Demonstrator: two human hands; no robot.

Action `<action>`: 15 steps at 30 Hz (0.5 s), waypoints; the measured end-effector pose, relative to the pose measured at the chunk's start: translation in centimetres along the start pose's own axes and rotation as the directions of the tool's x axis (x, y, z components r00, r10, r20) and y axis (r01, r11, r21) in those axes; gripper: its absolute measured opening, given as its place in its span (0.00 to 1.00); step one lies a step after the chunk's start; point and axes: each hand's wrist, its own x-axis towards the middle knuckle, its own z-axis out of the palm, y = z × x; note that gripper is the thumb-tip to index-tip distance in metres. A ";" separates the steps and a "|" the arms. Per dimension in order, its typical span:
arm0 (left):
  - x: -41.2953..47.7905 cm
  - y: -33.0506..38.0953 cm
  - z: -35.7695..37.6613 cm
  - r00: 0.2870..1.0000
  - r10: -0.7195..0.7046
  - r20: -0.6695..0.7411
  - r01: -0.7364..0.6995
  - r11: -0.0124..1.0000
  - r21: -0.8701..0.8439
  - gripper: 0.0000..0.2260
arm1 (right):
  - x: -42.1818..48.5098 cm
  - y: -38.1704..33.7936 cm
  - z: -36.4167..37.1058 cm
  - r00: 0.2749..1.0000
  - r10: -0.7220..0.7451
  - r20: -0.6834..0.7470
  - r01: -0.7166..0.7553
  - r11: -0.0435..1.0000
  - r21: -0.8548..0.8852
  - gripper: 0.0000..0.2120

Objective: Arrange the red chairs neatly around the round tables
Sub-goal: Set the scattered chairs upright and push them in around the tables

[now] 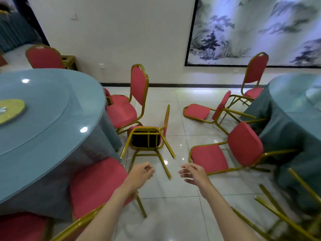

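A red chair with a gold frame (147, 138) lies tipped over on the tiled floor, its underside and legs pointing toward me. My left hand (142, 173) and my right hand (192, 173) hover just short of its legs, fingers loosely curled, holding nothing. An upright red chair (137, 91) stands behind it at the left round table (43, 122). Two more red chairs (243, 148) (208, 112) lie toppled beside the right round table (291, 108). Another upright chair (254, 72) stands at that table's far side.
A red chair seat (97, 185) sits under my left forearm at the left table's edge. Gold chair legs (281, 206) stick out at the lower right. A chair (44, 57) stands behind the left table. A wall with a landscape painting (260, 30) closes the far side.
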 end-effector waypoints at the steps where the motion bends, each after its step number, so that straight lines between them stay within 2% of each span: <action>1: 1.4 1.2 1.2 1.000 -0.005 0.016 0.005 1.000 -0.008 0.07 | 0.8 0.0 -1.9 1.000 0.004 -0.009 -0.004 1.000 0.016 0.10; 6: 7.2 6.4 5.5 0.997 -0.036 0.066 0.040 0.997 -0.069 0.08 | 4.0 -0.8 -10.7 0.999 0.005 -0.033 -0.004 0.999 0.040 0.09; 11: 12.5 10.5 8.5 0.995 -0.097 -0.005 0.093 0.965 -0.246 0.08 | 7.8 -2.4 -17.6 0.999 0.008 -0.039 -0.007 0.999 0.043 0.09; 15: 16.2 12.4 9.6 0.988 -0.143 -0.066 0.114 0.941 -0.320 0.09 | 11.8 -3.8 -19.3 1.000 0.017 -0.021 -0.016 0.999 0.045 0.09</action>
